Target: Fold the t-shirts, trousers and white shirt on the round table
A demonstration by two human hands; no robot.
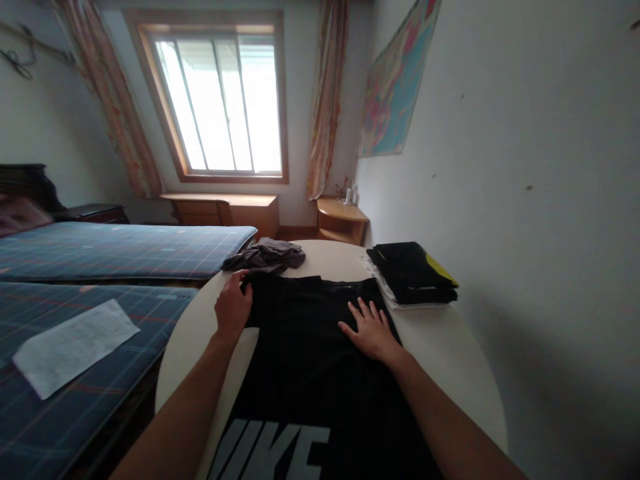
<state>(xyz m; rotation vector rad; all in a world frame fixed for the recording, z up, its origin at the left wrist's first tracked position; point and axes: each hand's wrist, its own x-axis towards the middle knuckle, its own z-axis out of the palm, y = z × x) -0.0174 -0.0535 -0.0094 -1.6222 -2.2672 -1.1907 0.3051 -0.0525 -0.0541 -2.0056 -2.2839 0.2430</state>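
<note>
A black T-shirt [305, 360] with large grey lettering lies spread over a round white table [465, 373], its collar end away from me. At the far left, my left hand [234, 303] has its fingers closed on the shirt's sleeve edge. My right hand [371, 330] rests flat on the shirt's upper right part, fingers spread. Just beyond the left hand lies a crumpled dark grey garment [280, 253]. A stack of folded clothes [413, 273], black on top with a yellow patch and white below, sits past the right hand.
Left of the table are mattresses with blue checked covers [125, 250], one bearing a sheet of paper [75, 347]. A white wall [540, 253] rises close on the right. Beyond the table stand a wooden desk [255, 210] and a corner shelf [343, 212].
</note>
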